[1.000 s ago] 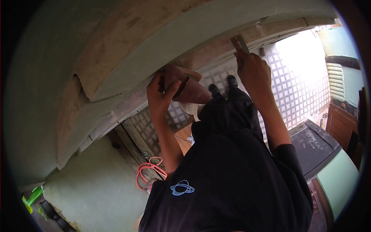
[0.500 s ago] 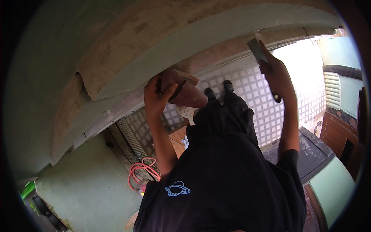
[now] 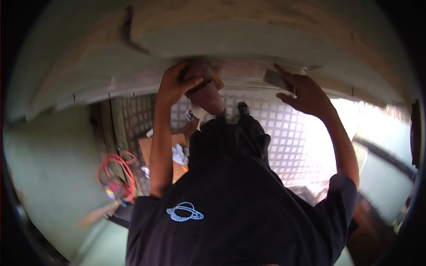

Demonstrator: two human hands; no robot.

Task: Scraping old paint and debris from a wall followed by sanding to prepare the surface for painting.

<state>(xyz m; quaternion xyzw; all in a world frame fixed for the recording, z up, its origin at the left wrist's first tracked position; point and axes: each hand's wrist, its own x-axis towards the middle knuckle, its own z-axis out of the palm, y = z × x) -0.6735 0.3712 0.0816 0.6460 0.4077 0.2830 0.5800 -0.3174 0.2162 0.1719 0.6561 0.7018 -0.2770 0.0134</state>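
Observation:
In my left hand [image 3: 171,86] is a curled reddish-brown sheet [image 3: 207,98] that looks like sandpaper; thumb and fingers close round its upper part, up against the ledge. My right hand [image 3: 309,94] grips a putty knife [image 3: 276,80], its flat grey blade pointing left along the ledge. The handle is hidden in the palm. A pale, worn ledge [image 3: 246,70] on the green wall [image 3: 230,42] runs across in front of both hands. Whether the blade touches it I cannot tell.
Below lies a checked tile floor [image 3: 282,137], where my feet stand. At the left, a red cord [image 3: 131,177] hangs in loops by wooden posts [image 3: 113,126]. An orange-brown board [image 3: 148,148] with crumpled white material [image 3: 179,154] sits beside my left forearm.
The view has swung round, shifting the surroundings. My right hand has come lower and closer to the left, its blade now lying flatter. My left hand still holds the sheet.

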